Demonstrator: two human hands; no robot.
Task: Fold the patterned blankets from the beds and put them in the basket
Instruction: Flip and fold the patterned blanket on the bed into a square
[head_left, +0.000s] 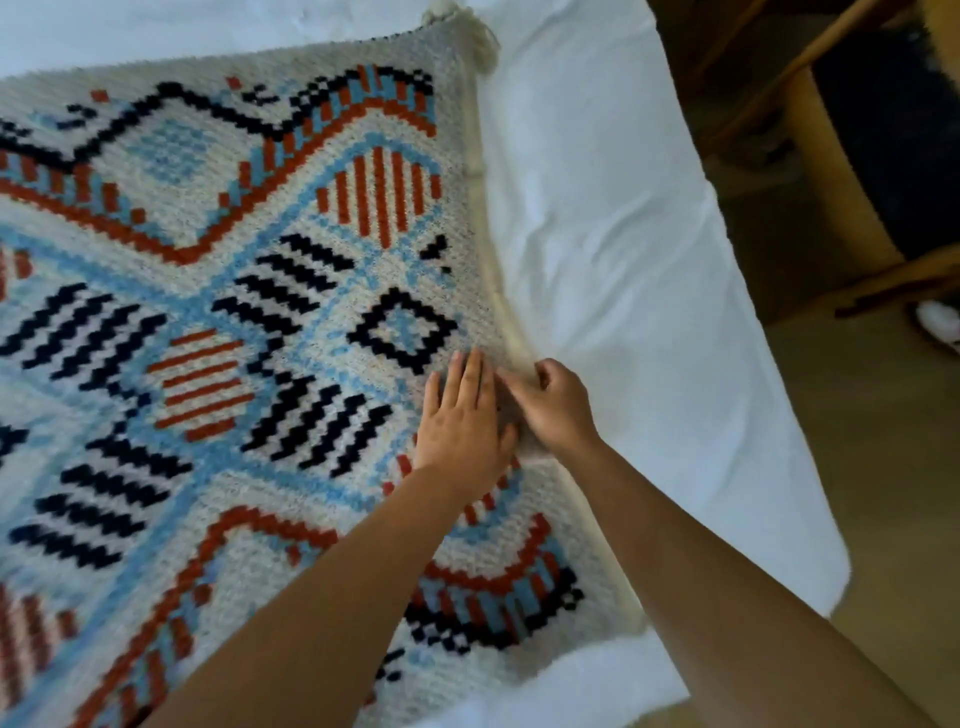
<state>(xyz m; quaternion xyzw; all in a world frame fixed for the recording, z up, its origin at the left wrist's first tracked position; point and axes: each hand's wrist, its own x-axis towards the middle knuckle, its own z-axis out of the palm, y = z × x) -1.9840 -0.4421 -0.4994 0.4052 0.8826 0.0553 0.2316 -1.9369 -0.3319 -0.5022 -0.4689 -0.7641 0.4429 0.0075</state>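
A patterned knitted blanket (234, 322) in cream, light blue, rust red and navy lies spread flat over a bed with a white sheet (623, 270). My left hand (462, 415) presses flat on the blanket near its right edge, fingers straight. Right beside it, my right hand (553, 402) pinches the cream border of the blanket, fingers curled round the edge. A cream tassel (480, 31) hangs at the blanket's far right corner. No basket is in view.
The bed's right edge runs diagonally down the right side, with brown floor (857, 467) beyond it. A wooden chair or frame (831, 171) with dark fabric stands at the upper right. A white shoe (940, 322) shows at the right edge.
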